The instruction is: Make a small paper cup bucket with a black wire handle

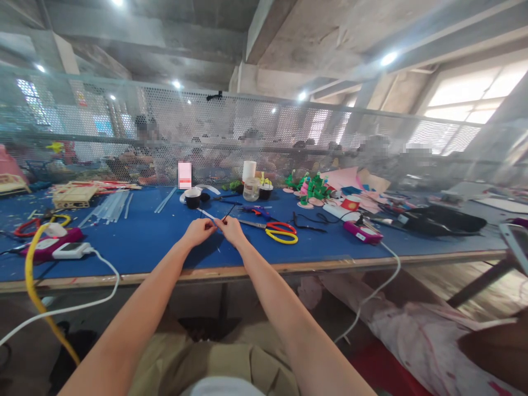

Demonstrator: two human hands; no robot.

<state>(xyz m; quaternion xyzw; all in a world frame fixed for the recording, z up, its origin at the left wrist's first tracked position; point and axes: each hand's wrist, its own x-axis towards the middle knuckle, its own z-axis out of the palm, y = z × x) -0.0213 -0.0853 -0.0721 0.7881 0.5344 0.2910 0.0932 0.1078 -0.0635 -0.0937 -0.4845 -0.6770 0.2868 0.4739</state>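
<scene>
My left hand [200,231] and my right hand [231,229] meet at the table's front middle, fingers pinched together. A narrow white strip [207,214] runs up and left from between the fingertips. Out of my right fingers sticks a thin dark wire-like piece [230,212]; how the pieces join is hidden by the fingers. Just beyond my left hand stands a small black-and-white cup [192,198]. To the right of my right hand lie scissors [281,232] with red and yellow handles, the blades pointing toward the hand.
Clear plastic strips [109,208] and a power strip [61,245] are at left. A glass jar [251,190], green craft figures [315,188], paper scraps [358,184] and a black tray [443,220] stand farther right. A perforated screen [272,126] borders the table. A person's sleeve [421,335] is at lower right.
</scene>
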